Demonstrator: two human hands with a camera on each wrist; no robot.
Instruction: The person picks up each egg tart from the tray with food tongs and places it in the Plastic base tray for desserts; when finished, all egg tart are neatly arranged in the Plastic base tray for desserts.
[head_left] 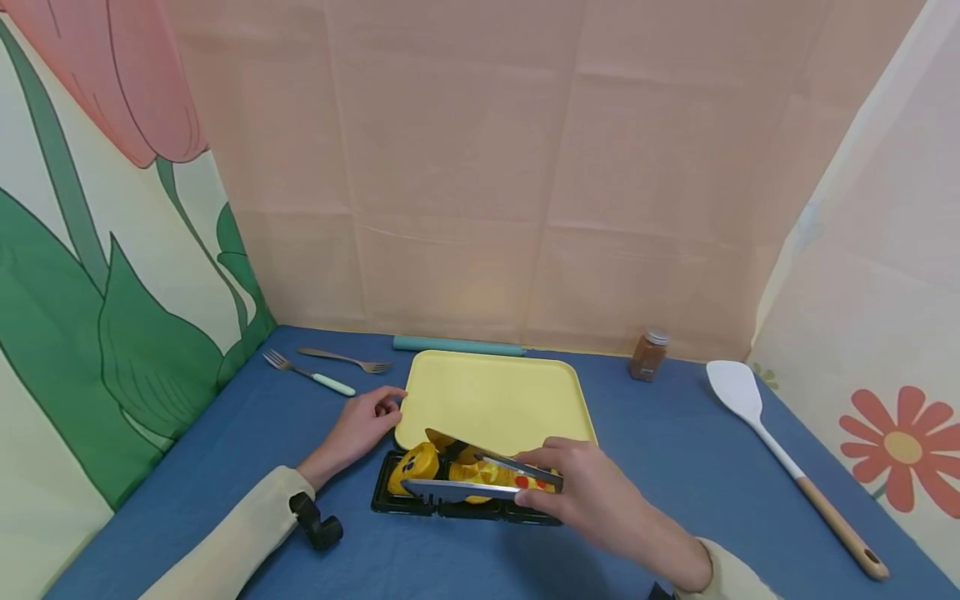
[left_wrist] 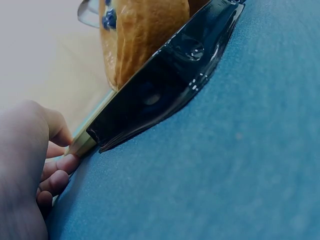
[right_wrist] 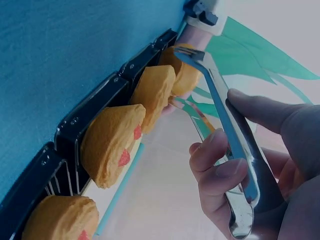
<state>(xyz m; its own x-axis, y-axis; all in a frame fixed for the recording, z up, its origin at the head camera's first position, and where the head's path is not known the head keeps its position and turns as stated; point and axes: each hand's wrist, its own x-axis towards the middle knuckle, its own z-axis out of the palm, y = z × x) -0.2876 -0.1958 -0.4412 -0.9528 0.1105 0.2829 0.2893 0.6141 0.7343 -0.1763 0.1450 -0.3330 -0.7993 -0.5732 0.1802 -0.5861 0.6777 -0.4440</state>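
My right hand [head_left: 588, 487] grips a pair of metal tongs [right_wrist: 220, 95]. The tongs' spread arms reach left over a black plastic tray [head_left: 385, 500], their tips around the leftmost pastry [head_left: 416, 468]. I cannot tell whether they touch it. This golden pastry has dark blue berries in the left wrist view. Other pastries [right_wrist: 110, 145] sit in the tray's compartments, some with red pieces. Just behind lies a yellow tray [head_left: 495, 400]. My left hand [head_left: 363, 429] pinches its left edge between thumb and fingers, seen closely in the left wrist view.
Two forks, one with a pale green handle [head_left: 333, 385] and one plain [head_left: 337, 358], lie at the back left. Behind the yellow tray is a teal strip [head_left: 457, 345]. A spice jar [head_left: 648, 356] stands back right; a white spatula [head_left: 772, 442] lies far right.
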